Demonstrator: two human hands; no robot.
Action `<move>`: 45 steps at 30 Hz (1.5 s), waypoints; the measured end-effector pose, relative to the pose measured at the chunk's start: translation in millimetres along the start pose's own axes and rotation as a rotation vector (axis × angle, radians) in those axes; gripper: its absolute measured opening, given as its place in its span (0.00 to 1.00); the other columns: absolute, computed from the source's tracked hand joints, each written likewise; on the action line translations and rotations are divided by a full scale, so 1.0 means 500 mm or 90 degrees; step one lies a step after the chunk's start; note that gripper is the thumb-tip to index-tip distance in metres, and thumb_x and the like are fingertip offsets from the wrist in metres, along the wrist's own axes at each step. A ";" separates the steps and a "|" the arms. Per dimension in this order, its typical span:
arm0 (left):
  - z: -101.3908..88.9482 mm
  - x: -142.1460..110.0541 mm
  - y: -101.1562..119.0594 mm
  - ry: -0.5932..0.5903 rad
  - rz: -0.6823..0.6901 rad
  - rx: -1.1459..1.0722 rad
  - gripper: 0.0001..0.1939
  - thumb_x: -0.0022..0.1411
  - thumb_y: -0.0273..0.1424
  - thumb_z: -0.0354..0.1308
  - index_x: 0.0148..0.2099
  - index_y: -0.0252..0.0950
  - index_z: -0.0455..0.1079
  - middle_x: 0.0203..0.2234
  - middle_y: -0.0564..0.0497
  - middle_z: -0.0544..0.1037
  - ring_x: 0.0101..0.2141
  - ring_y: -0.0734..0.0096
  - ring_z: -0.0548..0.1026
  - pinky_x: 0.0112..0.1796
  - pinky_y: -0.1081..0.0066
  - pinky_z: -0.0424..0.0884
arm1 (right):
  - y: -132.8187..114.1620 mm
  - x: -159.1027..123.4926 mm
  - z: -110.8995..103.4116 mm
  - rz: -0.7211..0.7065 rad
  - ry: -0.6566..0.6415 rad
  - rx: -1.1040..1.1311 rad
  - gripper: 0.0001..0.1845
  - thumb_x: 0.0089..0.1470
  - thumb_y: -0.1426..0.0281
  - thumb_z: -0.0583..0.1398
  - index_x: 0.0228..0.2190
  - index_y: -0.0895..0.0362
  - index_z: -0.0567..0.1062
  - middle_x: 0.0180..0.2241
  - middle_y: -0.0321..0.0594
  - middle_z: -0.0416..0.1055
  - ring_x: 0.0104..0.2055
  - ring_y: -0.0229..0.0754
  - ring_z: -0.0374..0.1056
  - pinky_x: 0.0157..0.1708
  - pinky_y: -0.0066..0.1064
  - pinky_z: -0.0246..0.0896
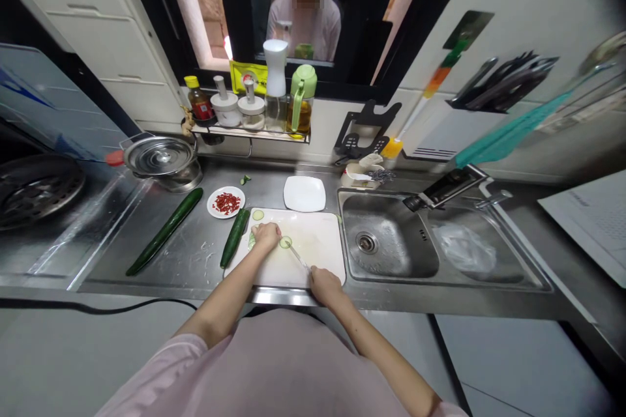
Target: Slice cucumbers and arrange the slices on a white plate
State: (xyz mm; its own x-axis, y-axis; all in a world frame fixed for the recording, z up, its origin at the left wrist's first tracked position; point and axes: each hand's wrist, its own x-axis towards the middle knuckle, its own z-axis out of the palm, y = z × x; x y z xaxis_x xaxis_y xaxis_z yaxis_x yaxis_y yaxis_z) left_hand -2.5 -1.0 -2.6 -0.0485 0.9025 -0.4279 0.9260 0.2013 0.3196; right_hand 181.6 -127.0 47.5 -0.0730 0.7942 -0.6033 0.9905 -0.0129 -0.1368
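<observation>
On the white cutting board [313,234], my left hand [267,235] is closed with bent fingers over a bunch of pale green cucumber slices [252,240]. Its fingertips are partly hidden. My right hand [325,283] grips the handle of a small knife [299,256] at the board's front right. The blade points up and left, and its tip meets a round cucumber slice [285,242] lying flat. Another slice [258,215] lies at the board's upper left corner. A cut length of cucumber [235,238] rests along the board's left edge.
A whole cucumber [165,232] lies further left, near a plate of red berries [226,202] and a lidded steel pot [163,159]. Behind the board is a square white plate [304,193]. The sink [391,241] adjoins on the right. Bottles stand on a shelf [254,131].
</observation>
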 end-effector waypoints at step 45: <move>0.018 -0.061 0.027 0.027 0.064 0.026 0.13 0.56 0.30 0.55 0.45 0.41 0.69 0.47 0.44 0.74 0.50 0.55 0.65 0.48 0.58 0.53 | 0.089 0.065 -0.028 0.114 0.124 0.034 0.19 0.64 0.64 0.44 0.47 0.57 0.68 0.42 0.51 0.75 0.45 0.47 0.71 0.40 0.34 0.58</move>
State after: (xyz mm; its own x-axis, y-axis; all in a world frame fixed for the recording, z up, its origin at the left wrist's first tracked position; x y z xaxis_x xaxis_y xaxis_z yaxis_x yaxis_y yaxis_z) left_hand 14.7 -29.2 6.9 0.0307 0.9327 -0.3594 0.9414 0.0938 0.3239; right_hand 224.8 -93.4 32.8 0.1311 0.8787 -0.4590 0.9778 -0.1910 -0.0864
